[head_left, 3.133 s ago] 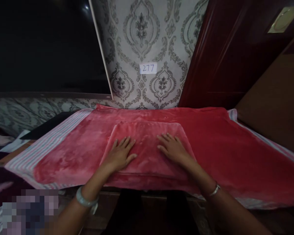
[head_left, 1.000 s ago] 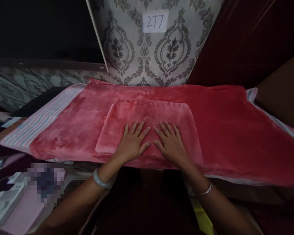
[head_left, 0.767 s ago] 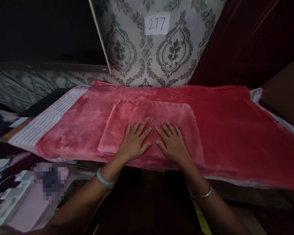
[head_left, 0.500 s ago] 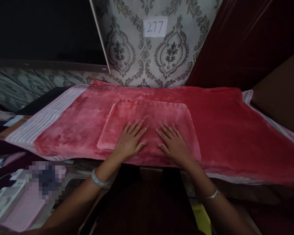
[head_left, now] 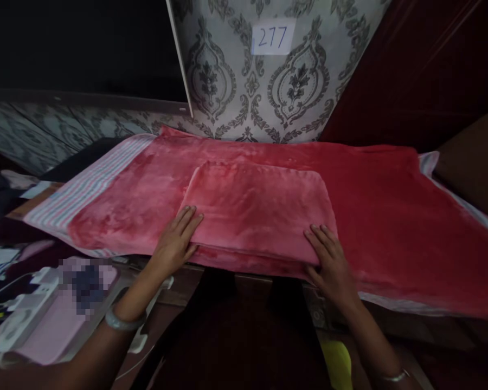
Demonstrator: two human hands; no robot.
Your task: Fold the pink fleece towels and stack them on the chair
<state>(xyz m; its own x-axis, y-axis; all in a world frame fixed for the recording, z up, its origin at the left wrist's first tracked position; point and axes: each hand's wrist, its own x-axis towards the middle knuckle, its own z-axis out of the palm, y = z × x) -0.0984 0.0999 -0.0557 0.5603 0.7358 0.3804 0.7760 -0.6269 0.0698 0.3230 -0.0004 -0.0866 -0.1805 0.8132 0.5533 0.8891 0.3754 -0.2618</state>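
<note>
A folded pink plush cloth [head_left: 256, 211], roughly rectangular, lies on a larger red plush blanket [head_left: 382, 216]. Its surface shows faint ripples in the middle. My left hand [head_left: 177, 241] rests at its near left corner, fingers stretched over the top and thumb by the front edge. At the near right corner is my right hand [head_left: 329, 265], fingers laid on the cloth and thumb pointing to its front edge. Neither hand visibly pinches the cloth. The blanket has a striped border [head_left: 93, 179] on the left.
Behind the blanket stands a patterned wall with a paper [head_left: 273, 37] marked 277. A dark screen [head_left: 77, 49] hangs at upper left, a dark red panel [head_left: 415, 70] at upper right. Below left lie a white power strip [head_left: 24, 311] and a pink phone-like object [head_left: 57, 330].
Both hands have moved apart from the middle of the folded cloth, outward and nearer to me, to its two front corners. The view has shifted slightly.
</note>
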